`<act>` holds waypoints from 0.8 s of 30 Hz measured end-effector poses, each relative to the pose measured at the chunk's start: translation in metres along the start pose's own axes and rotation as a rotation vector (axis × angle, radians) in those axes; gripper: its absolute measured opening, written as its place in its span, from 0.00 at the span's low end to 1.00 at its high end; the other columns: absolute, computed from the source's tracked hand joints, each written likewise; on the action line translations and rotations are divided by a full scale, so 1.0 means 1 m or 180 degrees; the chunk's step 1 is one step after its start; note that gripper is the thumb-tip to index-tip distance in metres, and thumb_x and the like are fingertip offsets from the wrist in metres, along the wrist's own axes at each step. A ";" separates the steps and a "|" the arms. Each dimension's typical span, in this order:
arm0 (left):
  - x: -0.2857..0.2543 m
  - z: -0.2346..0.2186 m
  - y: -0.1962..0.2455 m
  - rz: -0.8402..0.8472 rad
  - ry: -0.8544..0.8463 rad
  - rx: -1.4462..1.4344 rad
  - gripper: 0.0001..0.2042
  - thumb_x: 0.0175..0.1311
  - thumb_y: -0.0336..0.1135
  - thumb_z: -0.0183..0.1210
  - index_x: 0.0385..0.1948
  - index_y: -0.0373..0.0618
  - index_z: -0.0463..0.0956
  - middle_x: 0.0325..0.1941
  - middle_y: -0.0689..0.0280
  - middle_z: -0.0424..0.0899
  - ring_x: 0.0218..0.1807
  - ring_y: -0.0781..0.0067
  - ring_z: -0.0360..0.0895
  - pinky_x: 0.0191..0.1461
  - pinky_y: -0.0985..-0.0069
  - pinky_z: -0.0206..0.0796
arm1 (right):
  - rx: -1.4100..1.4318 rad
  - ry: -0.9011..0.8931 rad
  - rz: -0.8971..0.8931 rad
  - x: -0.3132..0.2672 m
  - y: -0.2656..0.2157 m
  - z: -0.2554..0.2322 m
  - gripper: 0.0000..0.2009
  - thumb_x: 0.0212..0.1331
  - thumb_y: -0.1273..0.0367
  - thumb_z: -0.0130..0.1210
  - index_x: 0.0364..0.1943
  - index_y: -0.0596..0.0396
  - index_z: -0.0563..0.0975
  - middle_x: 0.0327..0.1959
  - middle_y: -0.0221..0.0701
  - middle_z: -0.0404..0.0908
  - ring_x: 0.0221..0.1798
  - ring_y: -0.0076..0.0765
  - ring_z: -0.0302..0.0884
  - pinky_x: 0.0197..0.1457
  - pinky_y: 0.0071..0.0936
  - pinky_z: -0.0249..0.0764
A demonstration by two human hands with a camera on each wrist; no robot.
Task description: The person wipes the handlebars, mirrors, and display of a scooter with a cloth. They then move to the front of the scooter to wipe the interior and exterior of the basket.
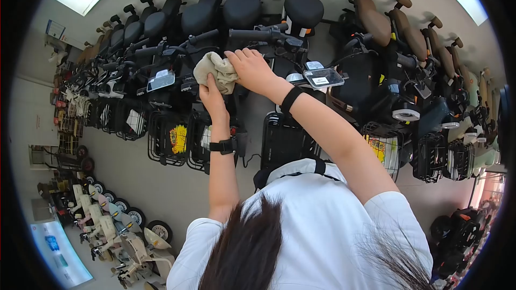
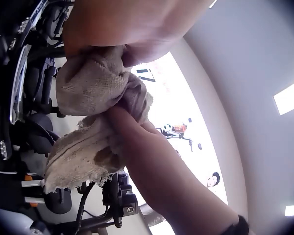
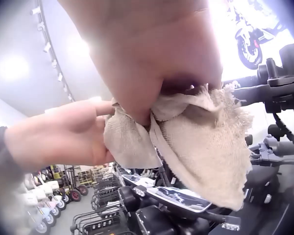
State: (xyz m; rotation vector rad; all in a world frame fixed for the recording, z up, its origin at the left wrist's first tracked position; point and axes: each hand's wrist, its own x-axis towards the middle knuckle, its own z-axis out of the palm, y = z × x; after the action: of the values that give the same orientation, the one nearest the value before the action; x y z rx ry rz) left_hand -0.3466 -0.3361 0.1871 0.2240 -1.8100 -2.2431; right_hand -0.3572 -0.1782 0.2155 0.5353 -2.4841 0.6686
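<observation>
A crumpled beige cloth (image 1: 216, 71) with frayed edges is bunched between both hands, raised above a row of electric scooters. My left hand (image 1: 213, 96) grips it from the near side, its thumb against the fabric. From the right, my right hand (image 1: 251, 69) clasps the other part of the cloth. Close up in the left wrist view, the rag (image 2: 90, 88) is twisted, and a loose flap with a brownish stain hangs down. The right wrist view shows a wide flap of the cloth (image 3: 201, 147) hanging below my right fingers, which are partly hidden in the folds.
Black handlebars (image 1: 258, 35) lie just beyond the hands, with a display (image 1: 162, 80) to the left and another display (image 1: 325, 77) to the right. Black wire baskets (image 1: 167, 137) line the near side. Small pale bikes (image 1: 107, 215) stand at lower left.
</observation>
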 end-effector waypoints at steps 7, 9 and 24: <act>-0.021 0.025 -0.001 0.0749 -0.0041 0.0890 0.21 0.80 0.44 0.55 0.55 0.30 0.77 0.52 0.54 0.87 0.51 0.65 0.83 0.57 0.68 0.72 | -0.0224 -0.0080 -0.0067 -0.014 0.028 -0.005 0.25 0.57 0.76 0.58 0.62 0.56 0.73 0.51 0.34 0.80 0.57 0.41 0.78 0.64 0.37 0.72; -0.025 0.028 0.006 0.0875 -0.0130 0.1243 0.20 0.80 0.44 0.56 0.55 0.31 0.77 0.51 0.53 0.87 0.50 0.63 0.84 0.56 0.67 0.72 | -0.0340 -0.0147 0.0041 -0.020 0.038 -0.011 0.24 0.58 0.77 0.56 0.62 0.56 0.73 0.51 0.34 0.80 0.57 0.41 0.78 0.65 0.37 0.72; 0.052 0.038 0.066 0.2024 0.0327 0.2248 0.18 0.74 0.40 0.61 0.56 0.37 0.77 0.51 0.50 0.79 0.57 0.47 0.75 0.61 0.56 0.65 | -0.0636 0.1000 -0.0176 0.079 0.055 -0.084 0.31 0.58 0.71 0.61 0.70 0.45 0.71 0.66 0.36 0.78 0.72 0.46 0.72 0.78 0.53 0.60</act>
State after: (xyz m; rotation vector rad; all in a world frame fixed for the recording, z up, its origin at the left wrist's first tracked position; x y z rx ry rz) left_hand -0.4003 -0.3289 0.2620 -0.1068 -2.1499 -1.1145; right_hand -0.4159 -0.1062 0.3042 0.3886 -2.2009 0.4380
